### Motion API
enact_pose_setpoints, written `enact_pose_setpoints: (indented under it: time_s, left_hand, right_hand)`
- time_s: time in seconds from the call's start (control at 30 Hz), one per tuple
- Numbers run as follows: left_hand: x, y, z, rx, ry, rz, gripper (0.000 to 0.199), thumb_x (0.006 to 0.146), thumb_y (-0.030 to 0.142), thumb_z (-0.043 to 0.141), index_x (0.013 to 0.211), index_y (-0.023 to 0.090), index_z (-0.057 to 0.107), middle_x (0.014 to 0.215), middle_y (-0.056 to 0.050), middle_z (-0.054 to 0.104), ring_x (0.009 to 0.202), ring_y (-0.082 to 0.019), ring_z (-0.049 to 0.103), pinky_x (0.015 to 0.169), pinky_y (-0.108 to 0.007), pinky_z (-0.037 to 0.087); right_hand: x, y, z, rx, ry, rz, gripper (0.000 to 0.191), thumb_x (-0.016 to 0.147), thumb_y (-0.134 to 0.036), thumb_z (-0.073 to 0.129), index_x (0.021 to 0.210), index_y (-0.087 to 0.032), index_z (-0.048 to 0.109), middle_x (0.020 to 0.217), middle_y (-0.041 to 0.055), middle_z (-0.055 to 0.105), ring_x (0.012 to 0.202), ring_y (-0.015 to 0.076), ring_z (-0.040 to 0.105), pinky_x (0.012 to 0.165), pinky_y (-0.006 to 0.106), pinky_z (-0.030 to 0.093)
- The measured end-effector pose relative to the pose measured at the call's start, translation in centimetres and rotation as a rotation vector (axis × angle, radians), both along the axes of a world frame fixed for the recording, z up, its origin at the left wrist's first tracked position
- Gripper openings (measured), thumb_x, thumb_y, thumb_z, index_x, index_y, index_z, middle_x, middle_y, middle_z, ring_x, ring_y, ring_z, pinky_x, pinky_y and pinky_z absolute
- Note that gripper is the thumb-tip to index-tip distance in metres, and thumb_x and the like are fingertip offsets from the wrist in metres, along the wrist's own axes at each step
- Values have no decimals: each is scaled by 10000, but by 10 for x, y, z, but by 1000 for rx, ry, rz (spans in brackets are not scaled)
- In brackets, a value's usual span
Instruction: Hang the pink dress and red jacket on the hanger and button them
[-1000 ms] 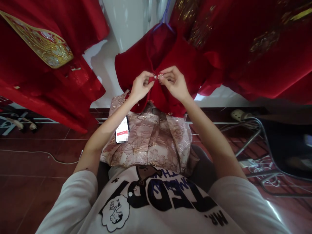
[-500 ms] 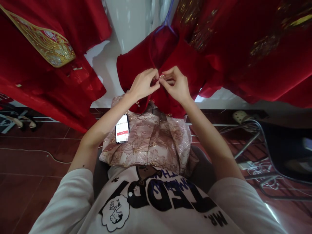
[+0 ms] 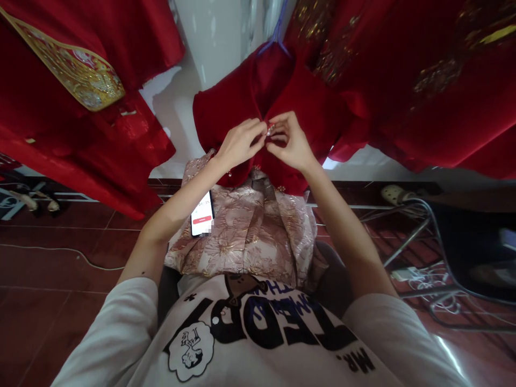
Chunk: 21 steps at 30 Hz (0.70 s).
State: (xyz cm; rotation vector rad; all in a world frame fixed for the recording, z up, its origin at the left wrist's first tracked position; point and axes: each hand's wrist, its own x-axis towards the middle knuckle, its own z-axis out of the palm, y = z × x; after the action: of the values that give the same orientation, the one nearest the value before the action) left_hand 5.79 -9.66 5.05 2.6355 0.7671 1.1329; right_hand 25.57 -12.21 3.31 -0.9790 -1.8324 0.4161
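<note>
Right fingers (image 3: 284, 116) wider at beads (image 3: 270, 129)

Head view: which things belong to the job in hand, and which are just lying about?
In the job:
left hand
right hand
red garment
beaded trim at their fingers
purple hanger

Just about:
phone
pale clog
white cables
black chair

wall gap (image 3: 217, 54) beside jacket (image 3: 226, 107), hanging garments (image 3: 407, 118) both sides
</note>
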Motion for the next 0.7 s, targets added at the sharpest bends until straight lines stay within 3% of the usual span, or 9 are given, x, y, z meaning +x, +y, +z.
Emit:
enact_pose_setpoints:
  time_s: [0.17,0.27,0.37,0.5,0.63,0.7]
  left_hand:
    - [4,0,-5,-260,-206,-62,123,1038,304,617,1010,202,680,1023,-63,720,992,-213,728,881,-341,603]
    - [7,-1,-9,-450,-244,-102,240,1079,407,583,1074,190,686,1051,-71,732,905,-166,744,815,-290,630]
    - [5,0,-13,-550,-245,-101,302,1107,434,534,1120,177,692,1054,-80,739,865,-140,743,783,-252,633]
    - [-10,10,-27,-465,-298,-32,243,1117,346,509,1096,193,696,1010,-63,736,837,-131,724,737,-225,608]
    - [-42,29,-50,-290,-411,178,91,1024,144,588,994,191,661,995,-35,708,847,-127,684,768,-220,570]
    - [-58,35,-62,-272,-431,267,150,940,36,606,947,186,624,991,-34,693,832,-127,663,790,-238,554]
  right_hand:
    - [-12,-3,-15,90,-119,-61,898,788,-559,813,1512,-272,367,1512,174,467,1439,395,462,1172,677,455]
    - [-21,-5,-23,118,-175,-86,889,812,-483,782,1544,-282,318,1572,176,403,1516,404,370,1255,688,348]
    - [-18,-9,-31,126,-214,-92,811,855,-398,711,1551,-284,309,1562,174,414,1508,385,394,1252,663,372]
    - [16,-19,-30,84,-210,-126,754,857,-305,665,1529,-265,325,1439,174,533,1277,348,591,1080,615,539]
    - [58,-30,-8,6,-251,-252,629,794,-241,695,1391,-223,497,1176,132,649,1083,307,657,942,514,589]
    - [70,-35,5,-30,-246,-269,475,766,-246,730,1223,-223,602,1022,87,662,1033,280,671,899,447,593]
